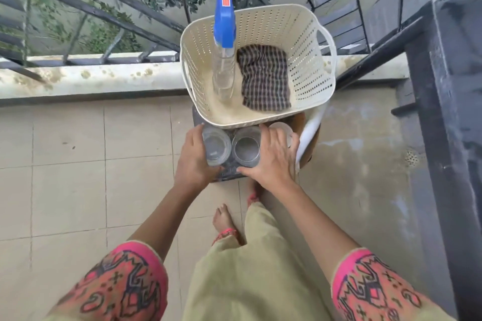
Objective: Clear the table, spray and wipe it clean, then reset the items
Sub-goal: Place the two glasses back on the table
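A small dark table (229, 173) stands on a balcony floor, mostly covered. On it sit three clear glasses: the left glass (216, 147), the middle glass (246, 150) and a third glass (283, 129) partly hidden behind my right hand. My left hand (194, 161) grips the left glass from its left side. My right hand (273, 159) curls round the middle glass from the right. A cream perforated basket (313, 70) sits behind the glasses; inside it stand a clear spray bottle with a blue trigger head (224, 31) and a folded checked cloth (264, 78).
A black metal railing (104, 15) and a low stained ledge (91, 78) run behind the table. A dark metal post (448, 125) rises at the right. A white curved object (310, 133) and a brown thing lie right of the table. Beige floor tiles (78, 164) spread left.
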The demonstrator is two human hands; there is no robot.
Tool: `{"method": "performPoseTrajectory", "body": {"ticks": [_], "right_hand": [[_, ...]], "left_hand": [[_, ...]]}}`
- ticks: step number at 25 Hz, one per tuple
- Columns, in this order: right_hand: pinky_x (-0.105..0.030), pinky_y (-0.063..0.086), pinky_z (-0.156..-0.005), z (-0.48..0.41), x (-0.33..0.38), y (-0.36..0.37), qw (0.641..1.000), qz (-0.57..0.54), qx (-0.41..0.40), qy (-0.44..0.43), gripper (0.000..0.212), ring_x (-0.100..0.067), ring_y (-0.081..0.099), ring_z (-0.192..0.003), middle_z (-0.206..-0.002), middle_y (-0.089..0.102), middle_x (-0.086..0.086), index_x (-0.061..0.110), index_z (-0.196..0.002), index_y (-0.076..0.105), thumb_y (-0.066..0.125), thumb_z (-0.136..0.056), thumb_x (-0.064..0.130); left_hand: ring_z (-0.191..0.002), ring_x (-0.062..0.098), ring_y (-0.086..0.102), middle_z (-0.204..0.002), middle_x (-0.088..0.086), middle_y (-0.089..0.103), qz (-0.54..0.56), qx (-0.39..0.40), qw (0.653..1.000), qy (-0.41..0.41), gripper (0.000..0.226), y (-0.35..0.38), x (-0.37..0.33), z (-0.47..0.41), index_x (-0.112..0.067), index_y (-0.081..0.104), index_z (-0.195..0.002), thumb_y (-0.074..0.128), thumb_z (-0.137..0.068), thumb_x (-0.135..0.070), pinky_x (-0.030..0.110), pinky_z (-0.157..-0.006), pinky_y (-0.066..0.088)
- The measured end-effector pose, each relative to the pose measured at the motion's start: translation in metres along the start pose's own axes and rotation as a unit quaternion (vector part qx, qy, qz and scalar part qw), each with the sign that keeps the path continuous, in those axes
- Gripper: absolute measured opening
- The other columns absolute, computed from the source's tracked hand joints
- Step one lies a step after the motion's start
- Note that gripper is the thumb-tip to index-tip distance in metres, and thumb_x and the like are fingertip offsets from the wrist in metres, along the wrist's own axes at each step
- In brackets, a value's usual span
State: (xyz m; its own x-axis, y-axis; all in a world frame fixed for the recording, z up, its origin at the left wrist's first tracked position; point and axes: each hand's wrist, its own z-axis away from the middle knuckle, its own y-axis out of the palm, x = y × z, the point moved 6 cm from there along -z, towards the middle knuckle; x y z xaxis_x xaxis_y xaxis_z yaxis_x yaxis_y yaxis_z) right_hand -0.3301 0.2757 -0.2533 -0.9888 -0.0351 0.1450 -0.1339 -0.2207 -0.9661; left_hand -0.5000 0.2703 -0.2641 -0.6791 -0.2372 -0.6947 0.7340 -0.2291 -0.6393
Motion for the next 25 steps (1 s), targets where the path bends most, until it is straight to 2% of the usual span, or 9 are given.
{"method": "performPoseTrajectory", "body": {"ticks": [2, 7, 10, 12, 14, 16, 20, 22, 25], "right_hand": [[-0.041, 0.018, -0.099, -0.002, 0.000, 0.002, 1.000, -0.010, -0.013, 0.002, 0.100, -0.024, 0.045, -0.113, -0.119, 0.056, -0.003, 0.011, -0.129, 0.042, 0.072, -0.052, 0.067], [-0.036, 0.023, -0.090, 0.022, -0.001, -0.035, 0.992, -0.101, -0.064, 0.040, 0.094, -0.020, 0.048, -0.108, -0.112, 0.058, 0.001, 0.016, -0.122, 0.049, 0.073, -0.046, 0.066], [-0.034, 0.026, -0.093, 0.054, -0.001, -0.080, 0.968, -0.219, -0.109, 0.052, 0.092, -0.018, 0.049, -0.112, -0.118, 0.054, 0.003, 0.017, -0.124, 0.048, 0.079, -0.047, 0.058], [-0.034, 0.033, -0.097, 0.067, -0.004, -0.117, 0.942, -0.295, -0.148, 0.065, 0.090, -0.016, 0.050, -0.107, -0.113, 0.050, 0.006, 0.016, -0.122, 0.049, 0.083, -0.047, 0.050], [-0.018, 0.037, -0.093, 0.081, -0.014, -0.162, 0.907, -0.360, -0.204, 0.075, 0.087, -0.008, 0.046, -0.100, -0.107, 0.045, 0.008, 0.016, -0.120, 0.049, 0.088, -0.046, 0.042], [-0.005, 0.035, -0.089, 0.095, -0.029, -0.214, 0.872, -0.405, -0.260, 0.084, 0.089, -0.001, 0.044, -0.099, -0.110, 0.043, 0.005, 0.014, -0.122, 0.047, 0.090, -0.047, 0.033], [-0.014, 0.042, -0.089, 0.125, -0.072, -0.311, 0.817, -0.431, -0.369, 0.101, 0.092, -0.005, 0.053, -0.103, -0.114, 0.042, 0.003, 0.015, -0.126, 0.044, 0.091, -0.048, 0.032], [-0.009, 0.040, -0.087, 0.150, -0.101, -0.362, 0.790, -0.419, -0.434, 0.113, 0.092, -0.009, 0.055, -0.103, -0.112, 0.042, 0.005, 0.016, -0.126, 0.045, 0.091, -0.048, 0.036], [-0.004, 0.037, -0.084, 0.198, -0.154, -0.425, 0.744, -0.398, -0.516, 0.144, 0.091, -0.009, 0.054, -0.100, -0.108, 0.040, 0.008, 0.015, -0.124, 0.048, 0.092, -0.046, 0.035]], "left_hand": [[-0.123, 0.029, 0.044, -0.137, 0.015, 0.041, -0.001, -0.003, 1.000, 0.011, 0.096, -0.001, 0.004, -0.001, -0.004, 0.032, -0.138, 0.085, -0.059, -0.014, 0.029, -0.089, 0.039], [-0.112, 0.026, 0.051, -0.125, 0.011, 0.052, 0.020, -0.038, 0.999, 0.027, 0.092, -0.022, -0.005, 0.029, -0.003, 0.040, -0.130, 0.088, -0.053, -0.016, 0.024, -0.086, 0.038], [-0.100, 0.012, 0.054, -0.114, -0.004, 0.055, 0.071, -0.087, 0.994, 0.019, 0.089, -0.048, -0.031, 0.066, -0.016, 0.043, -0.123, 0.089, -0.047, -0.026, 0.011, -0.079, 0.036], [-0.093, -0.004, 0.052, -0.107, -0.012, 0.055, 0.114, -0.107, 0.987, 0.030, 0.086, -0.070, -0.062, 0.081, -0.025, 0.042, -0.117, 0.085, -0.044, -0.037, 0.004, -0.077, 0.036], [-0.095, -0.017, 0.050, -0.104, -0.018, 0.055, 0.150, -0.135, 0.977, 0.072, 0.082, -0.096, -0.104, 0.090, -0.029, 0.042, -0.114, 0.081, -0.042, -0.040, -0.002, -0.079, 0.034], [-0.096, -0.019, 0.049, -0.104, -0.017, 0.054, 0.167, -0.154, 0.966, 0.123, 0.081, -0.122, -0.160, 0.094, -0.028, 0.042, -0.113, 0.079, -0.043, -0.045, -0.003, -0.081, 0.033], [-0.092, -0.012, 0.051, -0.105, -0.008, 0.057, 0.169, -0.146, 0.948, 0.228, 0.083, -0.147, -0.279, 0.095, -0.030, 0.042, -0.112, 0.082, -0.042, -0.049, -0.004, -0.079, 0.031], [-0.091, -0.007, 0.051, -0.104, -0.012, 0.057, 0.164, -0.131, 0.938, 0.275, 0.086, -0.146, -0.347, 0.103, -0.030, 0.044, -0.114, 0.086, -0.041, -0.049, -0.006, -0.076, 0.030], [-0.091, -0.003, 0.049, -0.103, -0.012, 0.055, 0.183, -0.103, 0.915, 0.344, 0.088, -0.128, -0.444, 0.124, -0.022, 0.048, -0.116, 0.082, -0.040, -0.051, -0.009, -0.074, 0.027]]}}
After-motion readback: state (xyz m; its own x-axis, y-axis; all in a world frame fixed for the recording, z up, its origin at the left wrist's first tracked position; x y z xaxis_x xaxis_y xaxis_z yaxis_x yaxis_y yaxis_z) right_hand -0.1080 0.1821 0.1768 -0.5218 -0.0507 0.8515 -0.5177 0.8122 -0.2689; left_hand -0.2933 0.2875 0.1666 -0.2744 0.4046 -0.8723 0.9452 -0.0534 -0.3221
